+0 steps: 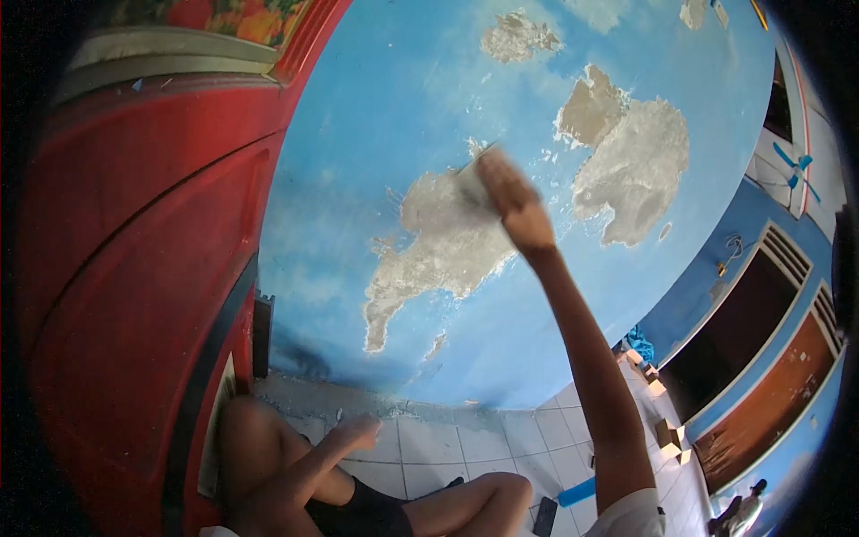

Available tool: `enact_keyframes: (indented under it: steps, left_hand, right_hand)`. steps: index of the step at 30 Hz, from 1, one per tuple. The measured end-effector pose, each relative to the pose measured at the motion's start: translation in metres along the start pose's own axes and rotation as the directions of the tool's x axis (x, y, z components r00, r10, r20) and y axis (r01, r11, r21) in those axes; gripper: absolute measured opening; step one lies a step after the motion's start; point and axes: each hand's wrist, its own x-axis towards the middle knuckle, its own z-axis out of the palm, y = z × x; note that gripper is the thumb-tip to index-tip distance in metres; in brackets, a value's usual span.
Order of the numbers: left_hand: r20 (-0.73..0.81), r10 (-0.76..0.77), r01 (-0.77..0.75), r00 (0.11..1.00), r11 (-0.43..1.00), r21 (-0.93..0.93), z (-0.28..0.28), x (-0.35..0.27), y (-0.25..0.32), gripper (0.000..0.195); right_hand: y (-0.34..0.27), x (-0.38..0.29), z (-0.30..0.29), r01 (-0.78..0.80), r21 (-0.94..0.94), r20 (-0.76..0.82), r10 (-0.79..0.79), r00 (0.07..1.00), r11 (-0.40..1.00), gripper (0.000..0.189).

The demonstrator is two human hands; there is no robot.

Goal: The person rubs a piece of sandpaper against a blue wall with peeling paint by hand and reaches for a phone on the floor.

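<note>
My right hand is raised against a blue painted wall, blurred by motion. It grips a flat greyish piece, too smeared to tell whether it is a scraper or a sanding sheet. That piece lies over the upper edge of a bare plaster patch, where the blue paint has come off with ragged white edges. Low down, over my bent leg, my left hand is curled into a fist, with nothing visible in it.
A red wooden cabinet stands close on the left. More bare patches mark the wall. Dust and flakes line its foot. On the white tiled floor are a dark phone-like object, a blue cylinder and cartons. A person sits far right.
</note>
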Motion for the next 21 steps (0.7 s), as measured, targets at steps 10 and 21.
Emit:
enact_keyframes:
  steps: [10, 21]
  left_hand:
    - [0.078, -0.021, 0.015, 0.997, 0.997, 0.073, -0.011, -0.015, 0.026, 0.028]
    - [0.071, -0.037, 0.031, 0.997, 0.996, 0.081, -0.011, -0.013, 0.030, 0.028]
  right_hand:
    - [-0.009, -0.003, -0.013, 0.249, -0.585, 0.066, -0.260, 0.963, 0.772, 0.056]
    - [-0.014, -0.017, 0.001, 0.181, -0.524, 0.047, -0.184, 0.982, 0.832, 0.066]
